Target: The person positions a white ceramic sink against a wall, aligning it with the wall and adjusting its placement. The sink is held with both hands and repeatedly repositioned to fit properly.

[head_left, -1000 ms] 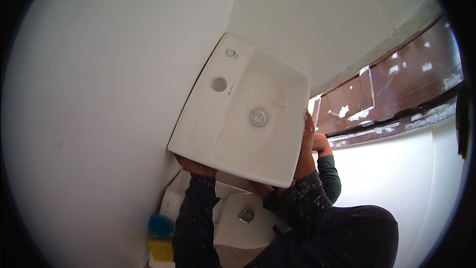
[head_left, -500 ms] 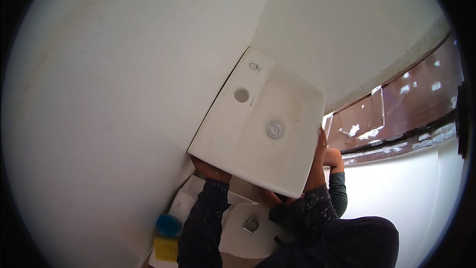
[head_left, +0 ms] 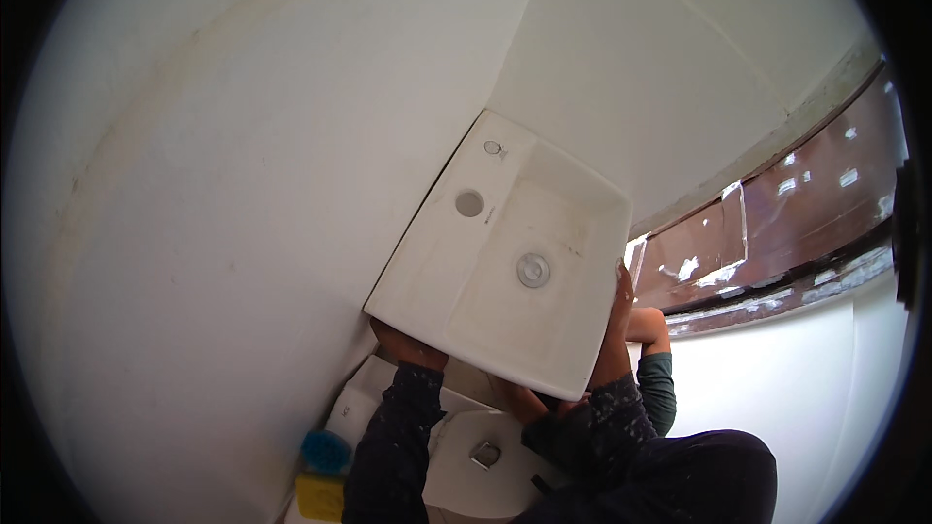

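A white rectangular washbasin (head_left: 563,320) with a round drain, a tap hole and a flat ledge lies along the wall in the corner, tilted in view. My left hand (head_left: 410,342) is under its near left corner, fingers hidden beneath the basin. On the right side my right hand (head_left: 615,320) grips the rim, thumb against the outer edge. Both dark sleeves are flecked with pale spots. A co-worker's forearm (head_left: 519,398) passes below the basin, and a bent elbow (head_left: 650,326) in a dark green sleeve shows beyond my right arm; that person's hands are hidden.
White walls (head_left: 243,184) meet behind the basin. Below it is a white ceramic fixture (head_left: 466,495) with a metal fitting (head_left: 485,454) on top. A blue scrubber (head_left: 325,451) and a yellow sponge (head_left: 320,497) sit at lower left. A brown panel (head_left: 767,233) with white patches runs along the right.
The basin, my hands and the surroundings all appear slightly lower in the picture, as the view has shifted. Both hands keep the same hold on the basin.
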